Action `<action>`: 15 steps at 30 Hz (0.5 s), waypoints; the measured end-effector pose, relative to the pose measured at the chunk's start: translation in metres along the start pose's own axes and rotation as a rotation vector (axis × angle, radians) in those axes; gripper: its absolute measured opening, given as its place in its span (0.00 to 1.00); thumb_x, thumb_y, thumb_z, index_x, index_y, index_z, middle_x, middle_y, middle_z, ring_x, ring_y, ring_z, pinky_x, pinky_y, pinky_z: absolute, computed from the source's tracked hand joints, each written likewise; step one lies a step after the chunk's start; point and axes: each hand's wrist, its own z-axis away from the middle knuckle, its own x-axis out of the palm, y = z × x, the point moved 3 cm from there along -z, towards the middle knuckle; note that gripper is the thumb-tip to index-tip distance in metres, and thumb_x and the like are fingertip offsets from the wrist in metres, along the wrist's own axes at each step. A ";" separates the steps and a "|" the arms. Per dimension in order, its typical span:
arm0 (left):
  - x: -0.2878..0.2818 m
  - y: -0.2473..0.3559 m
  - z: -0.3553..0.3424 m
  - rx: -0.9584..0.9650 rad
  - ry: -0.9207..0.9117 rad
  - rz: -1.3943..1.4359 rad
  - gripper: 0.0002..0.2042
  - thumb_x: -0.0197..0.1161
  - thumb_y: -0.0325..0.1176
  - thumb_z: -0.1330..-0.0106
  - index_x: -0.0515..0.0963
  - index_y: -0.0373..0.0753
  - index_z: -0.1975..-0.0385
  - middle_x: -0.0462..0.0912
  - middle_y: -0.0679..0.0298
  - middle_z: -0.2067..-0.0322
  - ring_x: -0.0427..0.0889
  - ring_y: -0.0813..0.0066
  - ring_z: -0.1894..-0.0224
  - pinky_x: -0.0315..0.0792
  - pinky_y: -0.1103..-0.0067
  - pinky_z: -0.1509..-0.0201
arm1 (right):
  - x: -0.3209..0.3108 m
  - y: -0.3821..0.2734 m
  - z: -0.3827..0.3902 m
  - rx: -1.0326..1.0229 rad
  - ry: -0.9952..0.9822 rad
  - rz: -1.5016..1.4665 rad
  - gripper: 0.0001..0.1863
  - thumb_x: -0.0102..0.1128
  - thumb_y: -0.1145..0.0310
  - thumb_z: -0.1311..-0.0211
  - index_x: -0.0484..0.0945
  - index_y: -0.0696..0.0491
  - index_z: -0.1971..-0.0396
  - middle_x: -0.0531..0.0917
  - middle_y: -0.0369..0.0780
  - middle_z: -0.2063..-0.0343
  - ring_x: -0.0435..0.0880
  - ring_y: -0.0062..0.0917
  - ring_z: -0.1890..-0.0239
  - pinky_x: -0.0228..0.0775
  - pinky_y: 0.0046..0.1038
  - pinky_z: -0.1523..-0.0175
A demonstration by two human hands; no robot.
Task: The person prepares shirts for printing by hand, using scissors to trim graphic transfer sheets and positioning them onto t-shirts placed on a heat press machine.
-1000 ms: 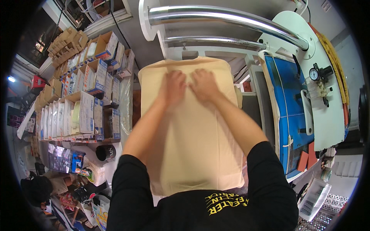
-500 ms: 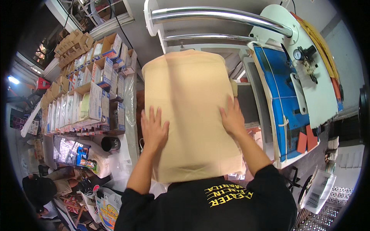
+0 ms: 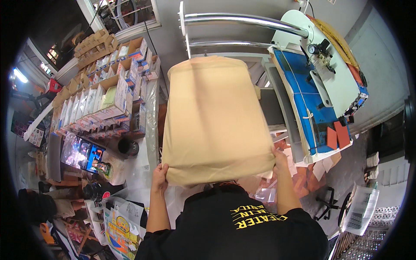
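Observation:
A plain beige T-shirt lies stretched over a flat, board-shaped support in front of me, with a soft lengthwise crease down its upper middle. My left hand pinches the shirt's edge at the near left corner. At the near right corner, my right hand is closed on the other edge, its fingertips partly tucked under the fabric. The near end of the cloth hangs over in small folds. The support itself is hidden beneath the shirt.
Right of the shirt stands a press with a blue pad, a white head plate and a pressure gauge. Chrome bars run behind. Stacked cardboard boxes and a black cup are at left. A person sits lower left.
Both hands have gone from lying flat on the shirt to gripping its near corners, moving toward me. The near edge now wraps more snugly. The view has shifted a little.

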 end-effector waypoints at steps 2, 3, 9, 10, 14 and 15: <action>-0.024 -0.007 0.004 0.033 0.053 -0.013 0.11 0.61 0.34 0.29 0.77 0.32 0.54 0.85 0.61 0.61 0.83 0.73 0.61 0.78 0.75 0.56 | 0.019 -0.030 0.022 -0.019 -0.077 -0.160 0.15 0.53 0.64 0.27 0.77 0.61 0.52 0.84 0.46 0.56 0.85 0.30 0.56 0.77 0.32 0.47; -0.029 -0.011 0.002 0.035 0.056 -0.023 0.11 0.61 0.34 0.29 0.77 0.33 0.55 0.85 0.61 0.61 0.83 0.73 0.62 0.78 0.75 0.56 | 0.003 -0.025 0.015 -0.034 -0.118 -0.144 0.14 0.52 0.66 0.28 0.77 0.59 0.51 0.84 0.44 0.54 0.84 0.30 0.53 0.75 0.33 0.43; -0.036 0.001 0.014 0.022 0.083 -0.199 0.11 0.57 0.33 0.27 0.79 0.31 0.56 0.84 0.64 0.63 0.82 0.76 0.63 0.76 0.79 0.57 | -0.007 -0.016 0.017 -0.081 -0.079 -0.169 0.15 0.50 0.65 0.26 0.76 0.58 0.49 0.83 0.40 0.52 0.81 0.27 0.49 0.74 0.31 0.42; -0.037 0.000 0.012 -0.003 0.079 -0.272 0.11 0.56 0.33 0.27 0.79 0.31 0.56 0.84 0.64 0.63 0.82 0.76 0.64 0.76 0.80 0.57 | -0.009 -0.012 0.016 -0.087 -0.093 -0.163 0.15 0.50 0.64 0.26 0.76 0.57 0.49 0.83 0.40 0.52 0.81 0.26 0.49 0.74 0.30 0.43; -0.048 -0.012 0.004 0.051 0.005 -0.131 0.12 0.55 0.34 0.26 0.79 0.32 0.56 0.84 0.64 0.62 0.81 0.78 0.63 0.76 0.79 0.57 | -0.015 -0.001 0.009 -0.043 -0.074 -0.026 0.14 0.48 0.66 0.25 0.77 0.57 0.50 0.84 0.39 0.56 0.83 0.25 0.53 0.75 0.30 0.45; -0.051 -0.017 -0.004 0.099 -0.070 -0.114 0.12 0.54 0.34 0.26 0.79 0.32 0.55 0.84 0.64 0.61 0.81 0.77 0.62 0.76 0.79 0.57 | -0.009 -0.001 0.010 -0.048 -0.092 0.003 0.14 0.47 0.66 0.25 0.77 0.58 0.50 0.84 0.39 0.57 0.83 0.25 0.54 0.76 0.29 0.45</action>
